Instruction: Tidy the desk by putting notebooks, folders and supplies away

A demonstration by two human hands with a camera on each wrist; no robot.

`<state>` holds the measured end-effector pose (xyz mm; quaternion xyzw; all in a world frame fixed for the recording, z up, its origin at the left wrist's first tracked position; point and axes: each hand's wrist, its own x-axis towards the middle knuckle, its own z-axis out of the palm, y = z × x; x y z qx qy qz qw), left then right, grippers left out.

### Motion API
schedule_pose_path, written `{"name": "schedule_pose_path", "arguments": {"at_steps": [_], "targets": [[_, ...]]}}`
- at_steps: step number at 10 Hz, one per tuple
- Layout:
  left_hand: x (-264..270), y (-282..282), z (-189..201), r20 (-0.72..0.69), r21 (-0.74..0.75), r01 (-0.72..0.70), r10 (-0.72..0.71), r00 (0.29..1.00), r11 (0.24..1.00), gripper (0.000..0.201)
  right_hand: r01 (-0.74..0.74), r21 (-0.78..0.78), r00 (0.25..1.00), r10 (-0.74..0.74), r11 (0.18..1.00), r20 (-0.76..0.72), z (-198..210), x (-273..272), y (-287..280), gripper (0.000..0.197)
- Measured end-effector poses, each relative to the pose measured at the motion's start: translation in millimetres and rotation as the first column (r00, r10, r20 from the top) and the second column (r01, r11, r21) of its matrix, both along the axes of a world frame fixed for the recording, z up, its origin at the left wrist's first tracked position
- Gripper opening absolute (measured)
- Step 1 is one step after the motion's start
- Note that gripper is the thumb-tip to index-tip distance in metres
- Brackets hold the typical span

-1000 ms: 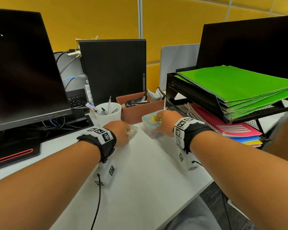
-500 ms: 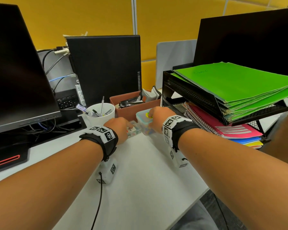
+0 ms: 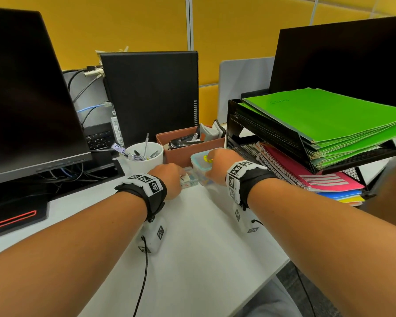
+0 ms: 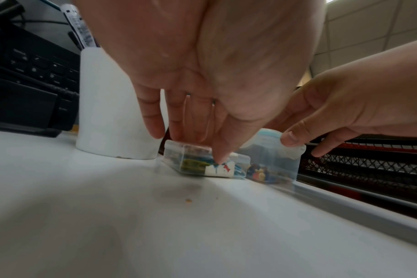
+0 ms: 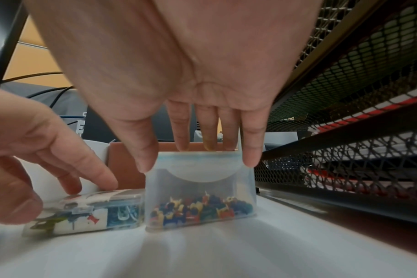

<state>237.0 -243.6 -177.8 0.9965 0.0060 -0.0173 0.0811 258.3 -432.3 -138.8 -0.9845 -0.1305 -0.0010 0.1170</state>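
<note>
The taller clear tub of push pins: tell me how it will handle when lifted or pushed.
The pin tub looks like stiff plastic and probably light, being only part full. The pins lie loose, so they would likely shift and rattle. The right hand grips near its lid, so the smooth walls may slip.

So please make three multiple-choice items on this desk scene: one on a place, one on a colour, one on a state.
1. The white pen cup stands:
A. left of the brown tray
B. inside the mesh rack
C. on the folders

2. The top folder on the rack is:
A. red
B. green
C. blue

3. The right hand:
A. lies flat on the desk
B. grips the pushpin box
C. holds a pen

Key: 1 A, head view shows them side by side; 2 B, plainly green; 3 B, thumb and fingers clasp its lid.
</note>
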Motion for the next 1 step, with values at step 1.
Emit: {"name": "schedule_pose_path", "arguments": {"at_steps": [1], "targets": [[2.2, 2.5, -2.2, 0.023, -0.045, 0.007, -0.006, 1.000, 0.999, 0.046, 0.023, 0.030, 0.999, -0.025, 0.999, 0.040, 6.0, -2.7, 2.6, 0.049]]}}
